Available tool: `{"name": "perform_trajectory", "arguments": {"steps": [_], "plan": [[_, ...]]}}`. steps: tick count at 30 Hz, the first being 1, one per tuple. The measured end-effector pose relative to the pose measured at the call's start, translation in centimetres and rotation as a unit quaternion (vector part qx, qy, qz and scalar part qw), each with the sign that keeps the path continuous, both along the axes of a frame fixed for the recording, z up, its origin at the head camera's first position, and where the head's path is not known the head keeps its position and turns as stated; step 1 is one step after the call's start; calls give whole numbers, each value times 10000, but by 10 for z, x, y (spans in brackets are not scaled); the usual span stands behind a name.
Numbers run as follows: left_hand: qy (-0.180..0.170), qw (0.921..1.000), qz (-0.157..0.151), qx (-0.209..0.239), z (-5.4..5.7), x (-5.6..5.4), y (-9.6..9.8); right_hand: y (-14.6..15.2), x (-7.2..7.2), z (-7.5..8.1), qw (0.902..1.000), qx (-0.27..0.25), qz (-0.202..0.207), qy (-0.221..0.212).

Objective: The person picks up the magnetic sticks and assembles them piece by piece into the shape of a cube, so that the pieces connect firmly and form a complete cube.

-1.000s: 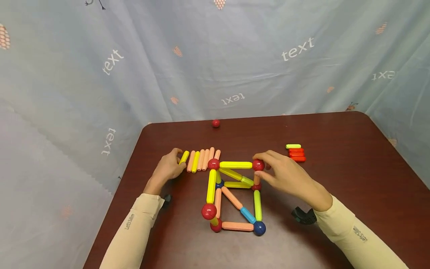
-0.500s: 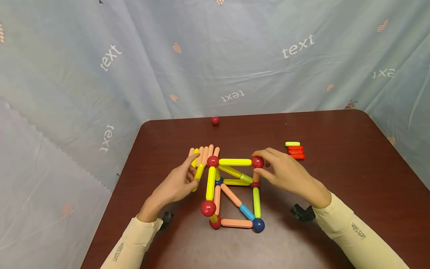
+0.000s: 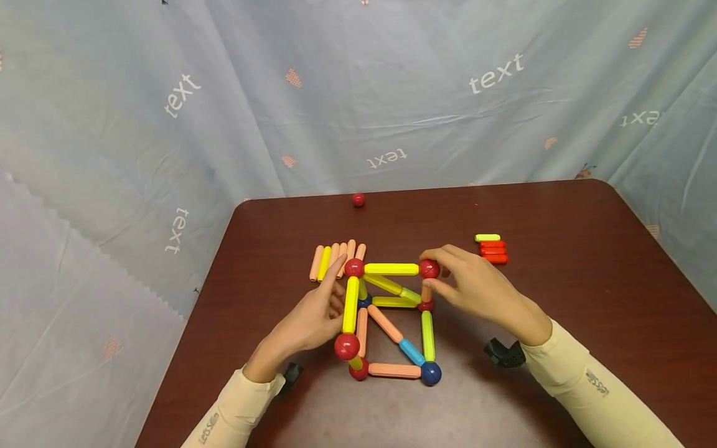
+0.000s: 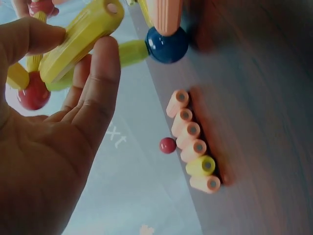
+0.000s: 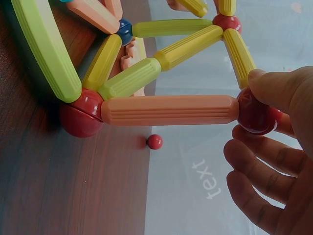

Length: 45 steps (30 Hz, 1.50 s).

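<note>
A frame of magnetic rods and balls (image 3: 394, 371) stands on the table, with red and blue balls at its corners. My left hand (image 3: 310, 317) is beside its left side, pinching a yellow rod (image 4: 80, 39) between thumb and fingers. In the head view that rod is hidden behind the hand and frame. My right hand (image 3: 476, 289) pinches the red ball (image 3: 429, 269) at the upper right corner. Below this ball an orange rod (image 5: 171, 109) runs to a lower red ball (image 5: 82, 115). A blue and orange diagonal crosses the base.
A row of orange rods (image 3: 316, 264) with one yellow rod (image 3: 324, 264) lies behind the left hand. One loose red ball (image 3: 358, 200) sits near the table's back edge. Red rods (image 3: 493, 251) and a short yellow-green rod (image 3: 487, 238) lie at the back right. A curtain hangs behind.
My left hand has picked the yellow rod from the left end of the row and carried it right and nearer, up to the frame. The right hand stays on its red ball.
</note>
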<state>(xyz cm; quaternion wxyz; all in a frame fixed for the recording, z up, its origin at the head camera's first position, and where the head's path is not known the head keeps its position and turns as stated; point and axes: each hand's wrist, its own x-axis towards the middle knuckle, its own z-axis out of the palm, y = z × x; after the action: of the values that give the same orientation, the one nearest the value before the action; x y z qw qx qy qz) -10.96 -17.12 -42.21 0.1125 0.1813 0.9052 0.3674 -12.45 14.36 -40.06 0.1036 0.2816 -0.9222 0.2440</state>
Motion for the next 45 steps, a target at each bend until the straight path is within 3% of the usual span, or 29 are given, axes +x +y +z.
{"name": "perform_trajectory", "arguments": {"steps": [7,12,20,26,37,45], "plan": [[243,9993,36,298,2,2,3,-1,0,0,10000,13,10,-15],[290,9992,66,277,5,0,5,0,0,0,10000,20,-9,-7],[58,9993,185,324,6,1,7,-1,-1,1,10000,35,36,55],[89,9990,181,392,6,1,8,-2,-1,1,10000,40,52,24],[457,9983,101,339,9,-1,7,-2,-1,1,10000,36,43,-16],[502,9983,109,272,9,-3,9,15,-3,4,9985,308,83,-448]]}}
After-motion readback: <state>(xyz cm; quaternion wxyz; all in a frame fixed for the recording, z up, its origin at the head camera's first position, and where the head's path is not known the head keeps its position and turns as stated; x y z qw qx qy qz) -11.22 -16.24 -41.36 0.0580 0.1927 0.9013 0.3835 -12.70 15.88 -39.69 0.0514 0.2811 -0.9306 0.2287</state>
